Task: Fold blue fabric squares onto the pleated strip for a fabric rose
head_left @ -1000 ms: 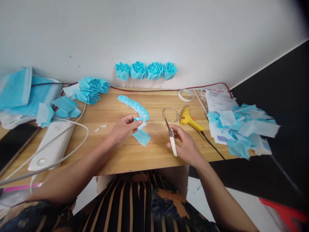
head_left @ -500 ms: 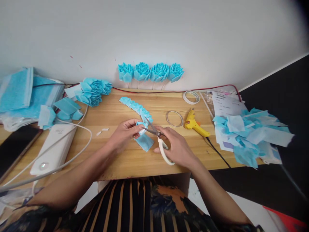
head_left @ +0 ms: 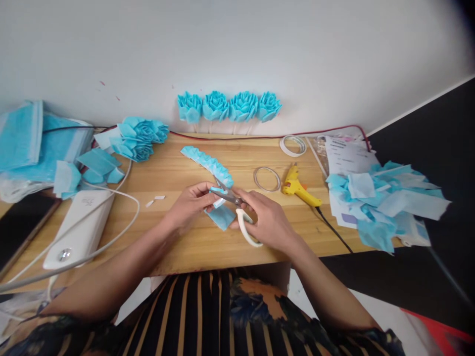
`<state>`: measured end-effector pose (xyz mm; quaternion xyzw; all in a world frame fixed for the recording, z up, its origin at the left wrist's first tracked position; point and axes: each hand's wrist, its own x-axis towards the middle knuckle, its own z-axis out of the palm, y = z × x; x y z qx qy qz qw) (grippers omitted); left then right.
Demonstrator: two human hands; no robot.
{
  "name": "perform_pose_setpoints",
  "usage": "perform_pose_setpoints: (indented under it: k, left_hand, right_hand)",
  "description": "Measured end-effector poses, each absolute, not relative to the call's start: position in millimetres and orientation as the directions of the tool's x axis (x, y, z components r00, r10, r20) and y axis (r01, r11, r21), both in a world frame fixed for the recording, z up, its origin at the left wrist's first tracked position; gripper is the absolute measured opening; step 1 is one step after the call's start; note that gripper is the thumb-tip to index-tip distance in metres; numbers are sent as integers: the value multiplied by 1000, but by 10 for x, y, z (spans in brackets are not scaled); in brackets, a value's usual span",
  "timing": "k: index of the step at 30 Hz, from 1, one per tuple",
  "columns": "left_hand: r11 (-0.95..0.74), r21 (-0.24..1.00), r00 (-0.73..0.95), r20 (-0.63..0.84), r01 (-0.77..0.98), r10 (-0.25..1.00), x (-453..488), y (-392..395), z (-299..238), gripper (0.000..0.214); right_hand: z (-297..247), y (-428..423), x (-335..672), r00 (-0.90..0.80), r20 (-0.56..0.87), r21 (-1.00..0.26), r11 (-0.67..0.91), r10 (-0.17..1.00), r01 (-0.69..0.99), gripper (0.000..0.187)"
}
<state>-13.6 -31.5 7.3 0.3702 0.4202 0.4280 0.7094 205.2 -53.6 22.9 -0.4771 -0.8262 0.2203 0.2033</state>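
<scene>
My left hand (head_left: 197, 201) pinches a small folded piece of blue mask fabric (head_left: 216, 192) between thumb and fingers. My right hand (head_left: 265, 213) is closed round the white handles of a pair of scissors (head_left: 245, 230). The scissor blades point left, parted a little, with the held fabric between them or right against them. Below the hands a flat blue fabric piece (head_left: 221, 217) lies on the wooden table (head_left: 166, 252). Behind the blades runs a row of folded blue petals (head_left: 208, 163), laid in an overlapping line.
Blue fabric roses (head_left: 216, 106) lean on the wall, more roses (head_left: 139, 138) at left. A yellow glue gun (head_left: 297, 185), wire ring (head_left: 256, 184) and tape roll (head_left: 282, 147) sit right, before fabric scraps (head_left: 386, 198). Left are a power bank (head_left: 83, 222), phone (head_left: 27, 227) and masks (head_left: 63, 148).
The scissors have shifted slightly left, and their blades have moved closer over the folded fabric in my left hand. The whole view has shifted a little.
</scene>
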Motion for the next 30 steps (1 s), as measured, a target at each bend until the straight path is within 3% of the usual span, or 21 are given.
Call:
perform_pose_setpoints:
  k: [13, 30]
  left_hand:
    - [424, 812, 314, -313, -401, 896, -80, -353, 126, 42]
    - [470, 787, 377, -326, -399, 867, -96, -350, 141, 34]
  right_hand:
    - [116, -582, 2059, -468, 392, -282, 588, 792, 758, 58]
    - [19, -619, 2028, -461, 484, -285, 632, 744, 721, 55]
